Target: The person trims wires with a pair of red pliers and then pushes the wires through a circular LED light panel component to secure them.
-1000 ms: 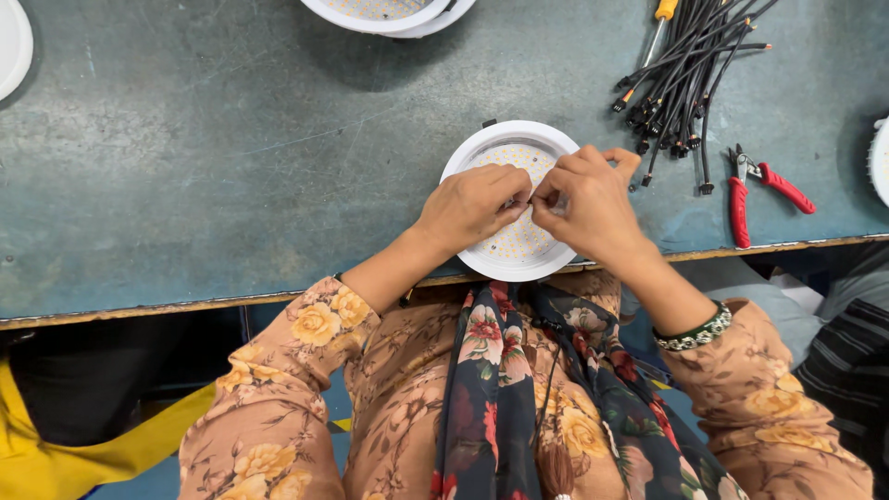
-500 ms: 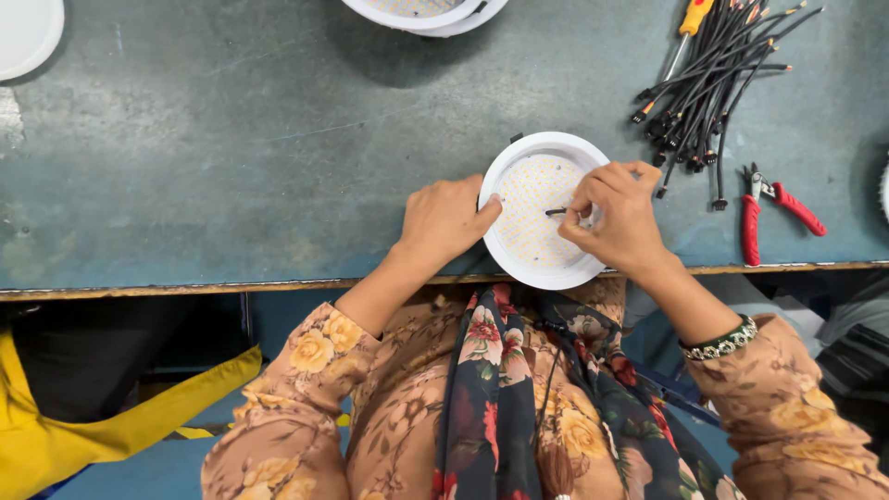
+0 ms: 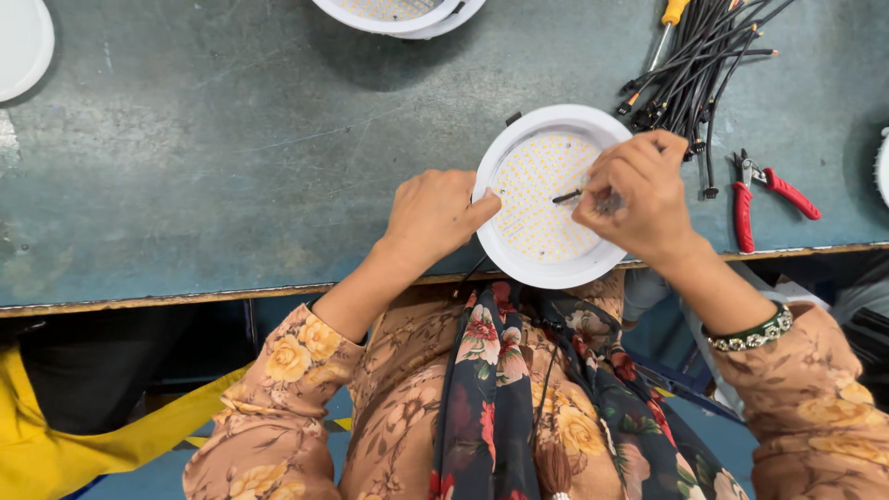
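Landmark: round white lamp housing, face up with its dotted LED panel showing, lying at the near edge of the surface and slightly overhanging it.

- White disc: far to the left of the lamp housing, at the surface's far left corner, cut by the frame.
- Open stretch of worn blue-green surface: all the room between that disc and the lamp housing, from far edge to near edge.
- Left hand: touching the lamp housing's left rim, fingers curled, thumb tip laid on the rim; it steadies the housing and holds nothing else.
- Second white lamp housing: beyond the landmark, to its upper left, well apart, half out of frame.
- Right hand: over the lamp housing's right rim, fingers pinched narrow on a thin dark-tipped tool whose tip points left above the LED panel.
- Bundle of black cables: just beyond the lamp housing's upper right, ends fanned towards it.
- Yellow-handled screwdriver: lying beside the cables' left side.
- Red-handled pliers: right of the lamp housing, near the surface's front edge.
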